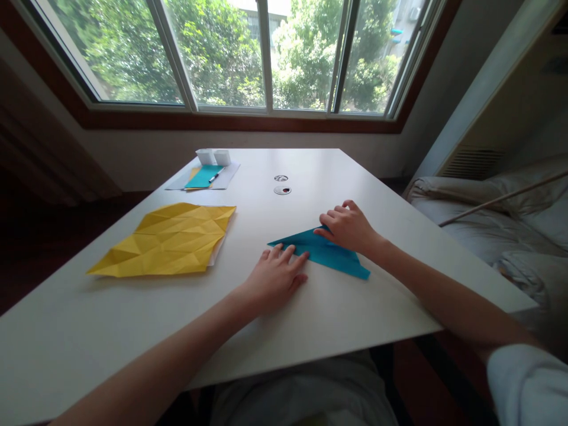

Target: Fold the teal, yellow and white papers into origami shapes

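Observation:
A folded sheet of blue paper (339, 258) lies on the white table, with a long point to the left and a small corner sticking out at the lower right. My left hand (276, 279) rests on its lower left edge, fingers spread and pressing lightly. At the upper edge, my right hand (348, 228) has its fingers curled and pinches the paper. Its fingertips partly cover that edge. To the left is a creased sheet of yellow paper (171, 239), opened out, with something white under its right side.
At the far left of the table (248, 355) stand two small white containers (205, 157). In front of them, a pen (216, 175) lies on a stack of turquoise paper (202, 177) and white sheets. Two round inserts (283, 190) sit mid-table. A padded seat (461, 207) is at right.

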Motion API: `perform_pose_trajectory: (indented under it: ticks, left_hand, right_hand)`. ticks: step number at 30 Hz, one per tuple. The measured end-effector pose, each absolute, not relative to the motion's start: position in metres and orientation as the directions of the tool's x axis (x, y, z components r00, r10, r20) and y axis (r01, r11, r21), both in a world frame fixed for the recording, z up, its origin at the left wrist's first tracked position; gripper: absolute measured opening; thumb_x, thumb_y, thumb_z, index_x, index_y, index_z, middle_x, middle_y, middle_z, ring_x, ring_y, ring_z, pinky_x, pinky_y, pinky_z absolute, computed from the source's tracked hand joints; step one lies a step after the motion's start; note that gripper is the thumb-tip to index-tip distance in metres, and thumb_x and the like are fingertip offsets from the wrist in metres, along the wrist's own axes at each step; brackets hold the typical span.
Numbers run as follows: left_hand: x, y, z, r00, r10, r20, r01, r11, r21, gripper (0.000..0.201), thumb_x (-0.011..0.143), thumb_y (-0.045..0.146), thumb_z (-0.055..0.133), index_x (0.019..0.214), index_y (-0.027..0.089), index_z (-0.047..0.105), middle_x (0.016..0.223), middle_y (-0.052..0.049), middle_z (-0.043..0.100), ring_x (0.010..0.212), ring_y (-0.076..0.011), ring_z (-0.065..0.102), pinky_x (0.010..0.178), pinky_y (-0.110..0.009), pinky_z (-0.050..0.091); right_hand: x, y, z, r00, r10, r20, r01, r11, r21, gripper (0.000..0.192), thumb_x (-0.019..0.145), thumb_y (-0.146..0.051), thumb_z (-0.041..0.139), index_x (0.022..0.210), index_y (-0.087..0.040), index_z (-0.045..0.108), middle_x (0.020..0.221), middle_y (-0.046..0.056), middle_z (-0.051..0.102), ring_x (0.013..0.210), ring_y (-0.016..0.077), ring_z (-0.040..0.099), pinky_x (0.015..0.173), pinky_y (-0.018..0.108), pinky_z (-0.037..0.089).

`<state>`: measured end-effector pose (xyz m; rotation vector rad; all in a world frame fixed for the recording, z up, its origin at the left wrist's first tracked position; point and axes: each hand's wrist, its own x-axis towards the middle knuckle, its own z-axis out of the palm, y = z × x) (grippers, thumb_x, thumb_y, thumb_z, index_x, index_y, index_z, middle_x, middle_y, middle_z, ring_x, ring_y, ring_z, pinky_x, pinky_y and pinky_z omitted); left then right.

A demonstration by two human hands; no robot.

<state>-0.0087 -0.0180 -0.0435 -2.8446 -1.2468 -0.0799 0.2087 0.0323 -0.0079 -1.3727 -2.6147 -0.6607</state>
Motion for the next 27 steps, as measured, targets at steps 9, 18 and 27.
perform_pose_trajectory:
  ticks: [9,18,27]
  left_hand:
    - [-0.007,-0.013,-0.036,0.683,0.719,0.128,0.726,-0.688,-0.008,0.036,0.090,0.035,0.039,0.122,0.022,0.050,0.118,-0.012,0.056,0.107,-0.0295,0.049,0.088,-0.047,0.038]
    - [-0.049,0.038,-0.031,0.620,0.731,0.285,0.705,-0.678,0.206,0.021,0.085,0.022,0.048,0.102,0.018,0.059,0.102,-0.007,0.062,0.093,-0.0192,0.057,0.081,-0.032,0.045]
    - [-0.053,0.042,-0.038,0.714,0.668,0.209,0.623,-0.743,0.245,0.019,0.082,0.015,0.046,0.087,0.019,0.064,0.084,-0.003,0.062,0.075,-0.0130,0.057,0.070,-0.023,0.044]
  right_hand:
    - [0.192,0.024,-0.019,-0.641,0.742,0.197,0.761,0.580,0.292,0.016,0.086,-0.030,0.049,0.089,-0.016,0.057,0.084,0.010,0.066,0.078,0.0221,0.057,0.073,0.034,0.027]
    - [0.192,0.022,-0.020,-0.663,0.727,0.178,0.744,0.611,0.271,0.014,0.088,-0.027,0.047,0.087,-0.016,0.056,0.084,0.009,0.065,0.078,0.0205,0.058,0.066,0.031,0.030]
    - [0.198,0.018,-0.016,-0.761,0.642,0.093,0.648,0.755,0.101,0.027,0.087,-0.041,0.047,0.096,-0.018,0.057,0.084,0.006,0.065,0.075,0.0188,0.058,0.067,0.029,0.033]
